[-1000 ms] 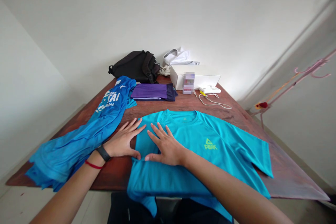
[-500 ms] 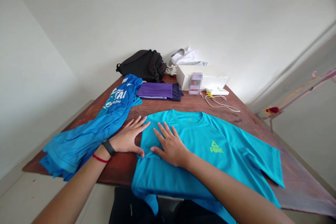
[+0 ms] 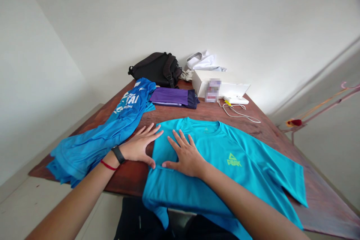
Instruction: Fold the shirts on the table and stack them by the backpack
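A turquoise T-shirt [image 3: 239, 172] with a yellow-green chest logo lies spread face up on the wooden table [image 3: 213, 114]. Its left side is folded in, and its hem hangs over the near edge. My right hand [image 3: 185, 153] rests flat on the folded left part, fingers spread. My left hand [image 3: 140, 145] lies flat beside it, fingers apart, on the bare table at the shirt's left edge, thumb touching the fabric. The left wrist wears a black band and a red string. Neither hand grips anything.
A crumpled blue jersey [image 3: 107, 133] with white lettering lies along the table's left side. Folded purple and navy clothes [image 3: 174, 97] sit behind. A black backpack [image 3: 154, 68], white cloth [image 3: 205, 62], white box [image 3: 222, 88] and a white device with cable [image 3: 237, 107] stand at the back.
The camera view has shifted slightly, so everything sits a little further right. Both hands stay flat at the shirt's left fold, pressing in nearly the same spot.
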A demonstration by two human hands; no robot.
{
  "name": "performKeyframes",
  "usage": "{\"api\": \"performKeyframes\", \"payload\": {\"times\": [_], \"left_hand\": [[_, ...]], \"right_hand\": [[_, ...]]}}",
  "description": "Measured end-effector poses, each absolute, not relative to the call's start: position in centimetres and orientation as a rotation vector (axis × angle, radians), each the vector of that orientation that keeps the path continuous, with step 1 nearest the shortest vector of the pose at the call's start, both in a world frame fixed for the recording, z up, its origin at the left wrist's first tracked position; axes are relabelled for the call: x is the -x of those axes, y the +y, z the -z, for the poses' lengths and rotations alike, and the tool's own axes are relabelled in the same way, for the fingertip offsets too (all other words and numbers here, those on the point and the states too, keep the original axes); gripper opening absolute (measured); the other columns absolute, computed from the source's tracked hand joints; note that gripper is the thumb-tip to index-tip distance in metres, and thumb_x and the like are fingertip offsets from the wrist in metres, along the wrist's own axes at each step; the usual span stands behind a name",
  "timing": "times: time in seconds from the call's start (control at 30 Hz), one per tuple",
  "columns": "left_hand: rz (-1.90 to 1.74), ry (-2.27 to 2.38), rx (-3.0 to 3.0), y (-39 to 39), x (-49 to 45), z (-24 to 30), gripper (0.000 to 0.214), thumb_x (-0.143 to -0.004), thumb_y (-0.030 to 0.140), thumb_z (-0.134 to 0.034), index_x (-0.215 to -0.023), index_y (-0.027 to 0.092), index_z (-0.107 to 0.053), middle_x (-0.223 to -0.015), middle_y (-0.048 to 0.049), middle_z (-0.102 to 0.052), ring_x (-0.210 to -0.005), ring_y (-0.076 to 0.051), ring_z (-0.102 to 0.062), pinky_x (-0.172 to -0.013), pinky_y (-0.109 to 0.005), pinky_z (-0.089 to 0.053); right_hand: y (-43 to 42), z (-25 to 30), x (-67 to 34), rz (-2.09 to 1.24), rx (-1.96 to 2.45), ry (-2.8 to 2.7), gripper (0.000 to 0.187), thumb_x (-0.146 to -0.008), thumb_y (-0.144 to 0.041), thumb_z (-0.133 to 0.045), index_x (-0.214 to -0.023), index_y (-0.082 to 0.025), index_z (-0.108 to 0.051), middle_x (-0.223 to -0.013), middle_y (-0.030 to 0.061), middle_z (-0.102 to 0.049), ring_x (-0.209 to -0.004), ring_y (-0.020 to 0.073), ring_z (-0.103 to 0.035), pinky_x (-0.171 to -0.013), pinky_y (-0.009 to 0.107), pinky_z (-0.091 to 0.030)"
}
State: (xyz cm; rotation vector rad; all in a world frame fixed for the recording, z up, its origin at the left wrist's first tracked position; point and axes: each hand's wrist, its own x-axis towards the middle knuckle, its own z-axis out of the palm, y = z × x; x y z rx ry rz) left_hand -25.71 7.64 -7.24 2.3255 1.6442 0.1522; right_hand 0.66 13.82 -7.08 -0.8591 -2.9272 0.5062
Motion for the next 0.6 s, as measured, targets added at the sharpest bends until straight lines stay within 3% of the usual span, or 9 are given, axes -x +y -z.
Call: {"api": "performKeyframes", "payload": {"times": [0.23,0.4,0.53,0.6], "left_hand": [[-0.170,1.695,-2.267,7.6,24.9,6.2,0.131,-0.051,0.084,-0.074,-0.159,0.039,-0.015,-0.167,-0.0084,-0.010,-0.152,-0.044,-0.007,-0.119,-0.065,-0.008],[0.034,1.737,-2.194,8.0,24.3,5.2,0.142,-0.044,0.085,-0.076,-0.160,0.032,-0.016,-0.167,-0.0139,-0.003,-0.151,-0.047,-0.004,-0.115,-0.072,-0.007],[0.056,1.754,-2.155,8.2,24.1,4.3,0.138,-0.045,0.082,-0.079,-0.160,0.032,-0.019,-0.166,-0.0147,-0.004,-0.150,-0.050,-0.005,-0.112,-0.075,-0.012],[0.071,1.792,-2.095,8.3,23.9,3.8,0.130,-0.053,0.084,-0.074,-0.159,0.030,-0.022,-0.166,-0.0142,-0.005,-0.150,-0.049,-0.006,-0.113,-0.073,-0.013]], "right_hand": [[14.2,6.8,-0.7,-0.490,0.896,-2.946,0.104,-0.084,-0.082,-0.044,-0.162,-0.020,-0.013,-0.168,0.0106,0.001,-0.154,0.0339,0.006,-0.120,0.065,-0.004],[14.4,6.5,-0.9,-0.510,0.988,-2.953,0.111,-0.082,-0.085,-0.043,-0.161,-0.015,-0.010,-0.167,0.0134,0.005,-0.154,0.0339,0.005,-0.119,0.066,-0.003],[14.4,6.5,-1.1,-0.507,1.035,-2.936,0.114,-0.081,-0.086,-0.043,-0.161,-0.013,-0.009,-0.166,0.0146,0.005,-0.154,0.0345,0.006,-0.119,0.066,-0.002],[14.4,6.6,-1.1,-0.513,1.029,-2.934,0.113,-0.081,-0.085,-0.044,-0.161,-0.013,-0.010,-0.166,0.0150,0.004,-0.154,0.0348,0.006,-0.119,0.067,-0.002]]}}
